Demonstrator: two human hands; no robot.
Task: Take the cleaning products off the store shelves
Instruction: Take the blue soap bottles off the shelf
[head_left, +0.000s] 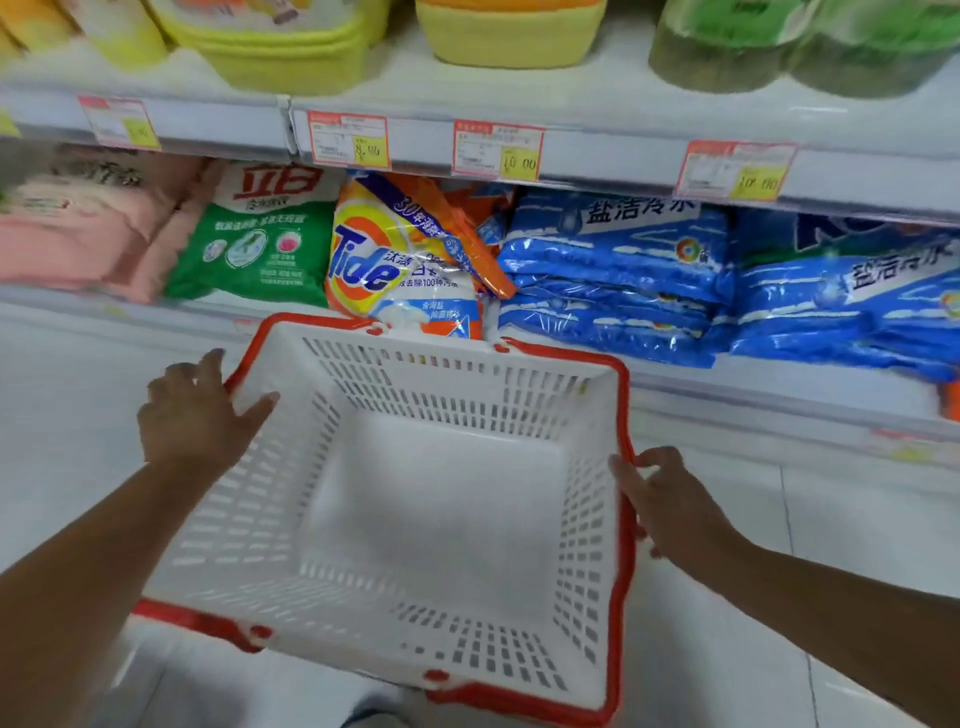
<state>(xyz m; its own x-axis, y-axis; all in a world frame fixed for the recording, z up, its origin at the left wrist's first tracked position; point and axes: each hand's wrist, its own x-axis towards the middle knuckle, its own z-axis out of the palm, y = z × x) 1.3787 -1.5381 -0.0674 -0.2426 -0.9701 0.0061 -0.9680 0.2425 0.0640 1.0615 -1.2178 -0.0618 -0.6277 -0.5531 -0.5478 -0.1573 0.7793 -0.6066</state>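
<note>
Pink bags (78, 228) lie blurred at the far left of the shelf (779, 379); just right of them stands a green bag (249, 249), touching a tilted orange-and-yellow Tide bag (395, 260); right of that, blue bags (623, 275) lie stacked flat and run to the right edge; all of these sit on the shelf, apart from both hands; above them price tags (348, 140) hang on the upper shelf's edge, and yellow tubs (509, 36) stand on top; below, a white basket (582, 519) with a red rim is held in front of the shelf, its far edge just before the Tide bag; the left hand (197, 410) rests on the basket's left rim, fingers spread and straight, thumb lying over the rim onto the inner wall, gripping nothing; the right hand (670, 499) holds the right rim, fingers curled round the red edge
</note>
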